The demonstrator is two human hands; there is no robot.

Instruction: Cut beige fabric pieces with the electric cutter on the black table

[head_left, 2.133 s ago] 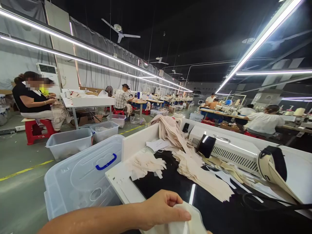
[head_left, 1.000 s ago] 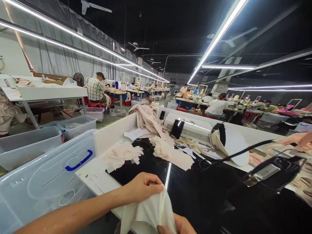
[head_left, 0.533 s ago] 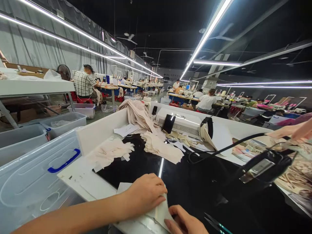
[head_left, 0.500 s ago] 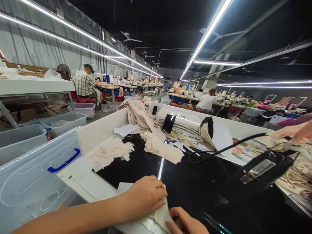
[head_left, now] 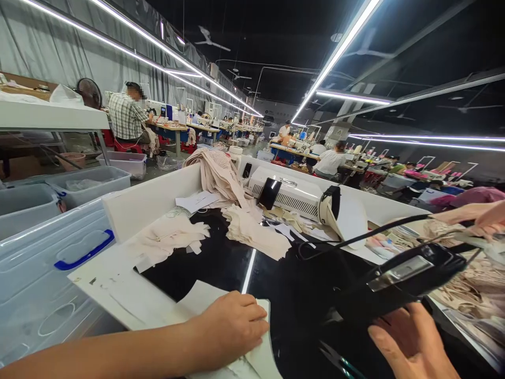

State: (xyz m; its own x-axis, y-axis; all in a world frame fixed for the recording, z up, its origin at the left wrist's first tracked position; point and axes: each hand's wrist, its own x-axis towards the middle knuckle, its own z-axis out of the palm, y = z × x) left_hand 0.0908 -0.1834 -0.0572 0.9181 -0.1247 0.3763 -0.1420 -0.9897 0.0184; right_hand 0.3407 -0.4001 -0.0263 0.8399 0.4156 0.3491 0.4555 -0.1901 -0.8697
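My left hand (head_left: 239, 326) is closed, its curled fingers pressed on a white card piece (head_left: 265, 360) near the table's front edge. Pale material shows beneath the fingers, partly hidden. My right hand (head_left: 414, 345) is at the lower right, its thumb and fingers apart, just below a black corded device (head_left: 418, 273) with a metal plate. Whether the fingertips touch the device, I cannot tell. Thread snips (head_left: 335, 358) with a teal handle lie on the black tabletop between my hands.
Cut beige fabric pieces (head_left: 256, 231) lie ahead. A white slotted machine (head_left: 292, 192) stands by the back board, a phone-like black object (head_left: 270, 193) against it. Another person's hand (head_left: 489, 216) is at the right edge, above piled fabric (head_left: 465, 295). Clear bins (head_left: 39, 295) stand left.
My right hand has left the card and moved right, opening below the black device. My left hand stays on the card. The view has shifted slightly.
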